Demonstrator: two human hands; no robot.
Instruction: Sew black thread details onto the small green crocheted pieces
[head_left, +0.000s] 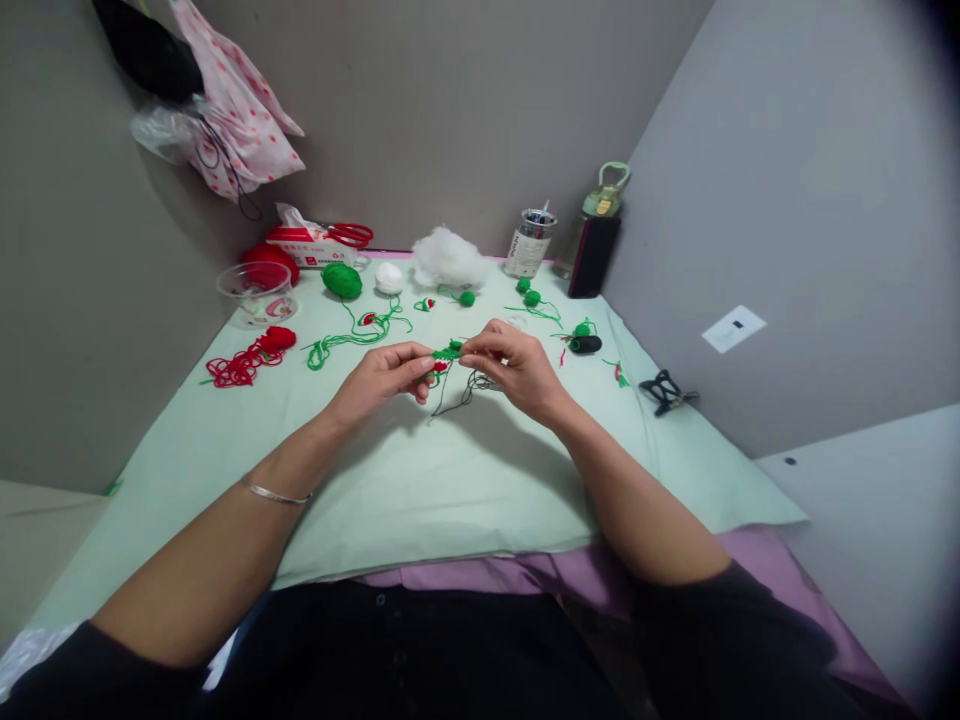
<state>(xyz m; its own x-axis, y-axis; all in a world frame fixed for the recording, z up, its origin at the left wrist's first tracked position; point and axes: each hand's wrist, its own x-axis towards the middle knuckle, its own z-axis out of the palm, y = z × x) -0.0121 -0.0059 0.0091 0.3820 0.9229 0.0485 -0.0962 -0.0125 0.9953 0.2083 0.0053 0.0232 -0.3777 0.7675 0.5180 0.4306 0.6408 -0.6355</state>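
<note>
Between my two hands, above the middle of the table, is a small green, red and white crochet piece [448,353]. My left hand [395,372] pinches its left side between thumb and fingers. At its right side my right hand [510,362] is closed, thumb against fingertips; whether it grips the piece itself or a small tool or strand there is hidden. Dark thread [469,390] hangs in loose loops below the piece and under my right hand. Beyond them a small red, white and green crochet piece [425,305] lies on the cloth.
A red yarn tangle [238,365], green yarn ball [342,281], white yarn ball [388,279] and white stuffing [448,260] lie behind and left. A clear tub [259,300], pen jar [529,246], bottle [602,200], phone [595,257], black thread spool [586,345] and black claw clip [666,392] surround the work.
</note>
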